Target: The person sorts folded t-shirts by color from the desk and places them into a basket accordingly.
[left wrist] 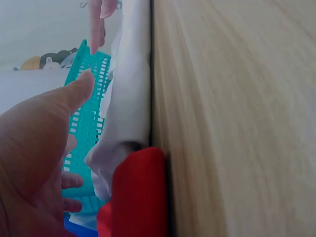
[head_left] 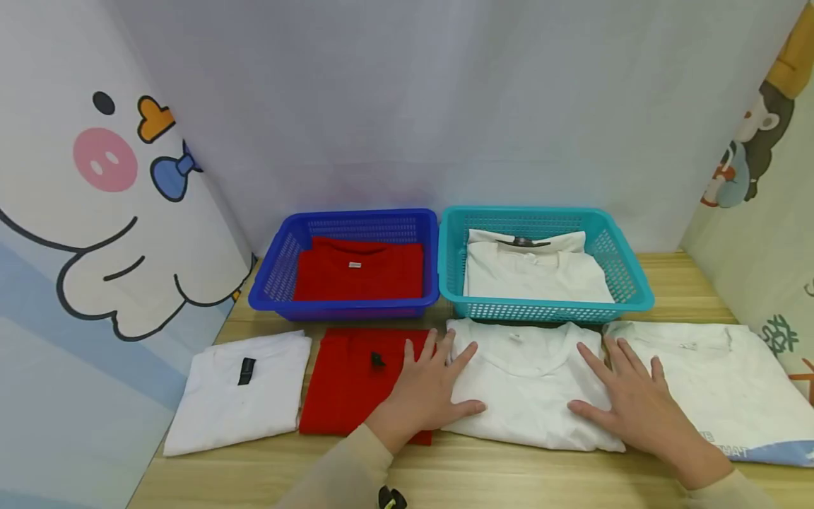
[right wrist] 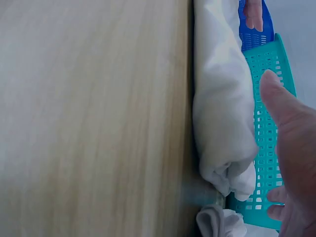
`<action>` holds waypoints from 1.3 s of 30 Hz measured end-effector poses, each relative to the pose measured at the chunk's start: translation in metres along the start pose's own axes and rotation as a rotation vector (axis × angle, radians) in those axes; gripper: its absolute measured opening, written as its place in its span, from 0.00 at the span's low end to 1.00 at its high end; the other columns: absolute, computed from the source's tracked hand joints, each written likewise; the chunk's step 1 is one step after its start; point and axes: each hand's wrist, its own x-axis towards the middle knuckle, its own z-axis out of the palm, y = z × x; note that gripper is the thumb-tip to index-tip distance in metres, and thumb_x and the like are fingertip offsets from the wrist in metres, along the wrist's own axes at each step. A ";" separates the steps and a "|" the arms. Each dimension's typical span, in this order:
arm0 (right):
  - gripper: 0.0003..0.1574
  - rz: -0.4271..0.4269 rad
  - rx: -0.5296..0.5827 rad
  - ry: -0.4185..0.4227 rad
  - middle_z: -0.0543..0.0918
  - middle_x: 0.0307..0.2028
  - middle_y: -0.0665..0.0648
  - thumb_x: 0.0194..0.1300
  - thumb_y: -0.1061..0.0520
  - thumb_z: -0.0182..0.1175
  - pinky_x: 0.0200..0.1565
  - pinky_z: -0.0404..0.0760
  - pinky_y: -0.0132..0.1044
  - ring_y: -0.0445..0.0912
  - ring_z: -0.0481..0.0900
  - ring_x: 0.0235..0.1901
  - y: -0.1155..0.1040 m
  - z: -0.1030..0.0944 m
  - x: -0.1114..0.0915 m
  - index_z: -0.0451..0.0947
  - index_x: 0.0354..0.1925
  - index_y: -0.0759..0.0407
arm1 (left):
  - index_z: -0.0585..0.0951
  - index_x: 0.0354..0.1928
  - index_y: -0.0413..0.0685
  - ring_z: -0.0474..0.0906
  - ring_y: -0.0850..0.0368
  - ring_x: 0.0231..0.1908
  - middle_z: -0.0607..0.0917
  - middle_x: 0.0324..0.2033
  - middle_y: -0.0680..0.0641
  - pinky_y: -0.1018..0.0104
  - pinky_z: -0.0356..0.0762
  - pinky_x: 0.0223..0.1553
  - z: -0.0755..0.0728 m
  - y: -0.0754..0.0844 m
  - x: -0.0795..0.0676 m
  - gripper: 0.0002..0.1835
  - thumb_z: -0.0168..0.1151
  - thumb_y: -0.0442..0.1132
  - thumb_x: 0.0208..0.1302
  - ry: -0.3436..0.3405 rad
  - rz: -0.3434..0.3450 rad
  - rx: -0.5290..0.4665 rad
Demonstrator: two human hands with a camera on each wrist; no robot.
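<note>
A folded white T-shirt (head_left: 521, 396) lies on the wooden table, its neckline toward the baskets. My left hand (head_left: 426, 385) is spread at its left side, fingers straight, overlapping the edge of a folded red shirt (head_left: 346, 382) beside it. At the right side, my right hand (head_left: 639, 399) is spread too, its fingertips over the border with a printed white shirt (head_left: 706, 367). Both thumbs point inward over the middle shirt. In the left wrist view, the thumb (left wrist: 74, 94) stands apart from the other fingers. The right wrist view shows the white shirt's rolled fold (right wrist: 224, 113) beside my right hand.
Behind the row, a blue basket (head_left: 350, 311) holds folded red clothing and a teal basket (head_left: 547, 312) holds folded white shirts. Another white shirt (head_left: 242, 396) with a black label lies at the far left. Curtains hang behind and on both sides.
</note>
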 end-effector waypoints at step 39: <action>0.51 -0.017 0.155 0.020 0.67 0.59 0.78 0.54 0.32 0.66 0.52 0.66 0.65 0.71 0.66 0.56 -0.005 0.024 0.000 0.66 0.67 0.58 | 0.58 0.74 0.57 0.48 0.41 0.71 0.62 0.70 0.39 0.54 0.52 0.69 0.010 0.024 0.007 0.51 0.55 0.74 0.53 -0.090 -0.090 0.015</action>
